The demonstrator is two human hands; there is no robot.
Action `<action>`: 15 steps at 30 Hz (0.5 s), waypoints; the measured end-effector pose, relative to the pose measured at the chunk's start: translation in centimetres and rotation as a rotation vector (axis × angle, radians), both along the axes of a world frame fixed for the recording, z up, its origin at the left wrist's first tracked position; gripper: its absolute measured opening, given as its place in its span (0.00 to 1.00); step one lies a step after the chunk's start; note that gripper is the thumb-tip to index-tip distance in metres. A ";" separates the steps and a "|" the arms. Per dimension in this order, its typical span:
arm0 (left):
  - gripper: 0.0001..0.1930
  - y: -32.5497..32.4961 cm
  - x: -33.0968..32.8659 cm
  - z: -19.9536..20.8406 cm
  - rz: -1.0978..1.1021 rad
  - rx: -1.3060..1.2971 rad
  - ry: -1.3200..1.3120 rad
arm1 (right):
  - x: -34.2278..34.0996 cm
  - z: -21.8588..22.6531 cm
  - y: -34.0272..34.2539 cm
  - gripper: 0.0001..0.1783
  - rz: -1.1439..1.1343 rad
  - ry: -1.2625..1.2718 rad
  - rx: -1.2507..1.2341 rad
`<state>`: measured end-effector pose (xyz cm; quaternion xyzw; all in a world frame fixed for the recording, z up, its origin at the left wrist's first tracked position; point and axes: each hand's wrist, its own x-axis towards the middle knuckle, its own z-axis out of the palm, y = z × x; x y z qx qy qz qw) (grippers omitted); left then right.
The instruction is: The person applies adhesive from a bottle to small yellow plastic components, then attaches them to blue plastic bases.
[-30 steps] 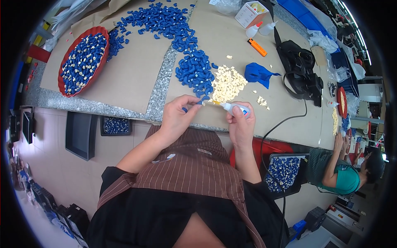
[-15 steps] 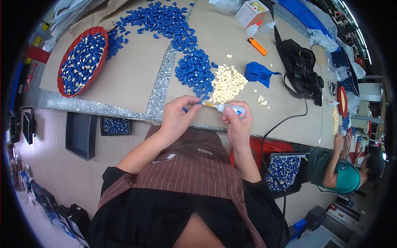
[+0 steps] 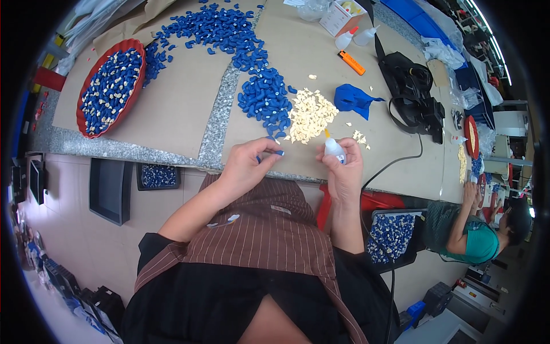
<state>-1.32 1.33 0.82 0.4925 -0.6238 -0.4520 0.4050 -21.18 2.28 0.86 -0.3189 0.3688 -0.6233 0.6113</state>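
A small curved blue piece (image 3: 279, 153) with a pale end sits on the near left of the cream heap (image 3: 311, 116), just short of it, held off the desk (image 3: 213, 123). The left hand (image 3: 243, 160) pinches it narrowly between thumb and fingertips; a bit of blue also shows deeper within that grip. On the near right of the heap, the right hand (image 3: 345, 166) is wrapped around a white squeeze bottle (image 3: 333, 150), its amber nozzle pointing away from the person, close to the heap's edge.

Directly left of the heap and meeting it is a blue pile (image 3: 264, 100) of similar curved pieces; this runs on, far left of the heap, into a wider blue spread (image 3: 215, 28). Right of the heap lie a crumpled blue cloth (image 3: 354, 99) and, nearer the person, a few loose cream bits (image 3: 359, 137). Beyond the heap, to its far right, are an orange tool (image 3: 351, 62), two more small bottles (image 3: 345, 39) and an open box (image 3: 344, 17). Well right of the heap rests a black strapped device (image 3: 415, 92) with a cable. Well left of it, a red scalloped dish (image 3: 136, 86) holds mixed blue and cream pieces. Farther right than everything on the desk, a co-worker in green (image 3: 481, 243) is seated.
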 end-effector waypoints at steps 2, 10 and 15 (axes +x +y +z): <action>0.07 -0.1 -0.1 0.2 -0.028 0.039 -0.064 | -0.5 0.4 -0.3 0.18 -0.014 0.225 -0.101; 0.08 0.4 0.1 -0.6 0.046 0.009 0.048 | -0.5 -0.4 -0.9 0.13 -0.073 0.905 0.062; 0.08 0.2 0.1 -0.5 0.031 0.019 0.044 | 1.2 0.2 -2.1 0.09 -0.018 1.303 -0.108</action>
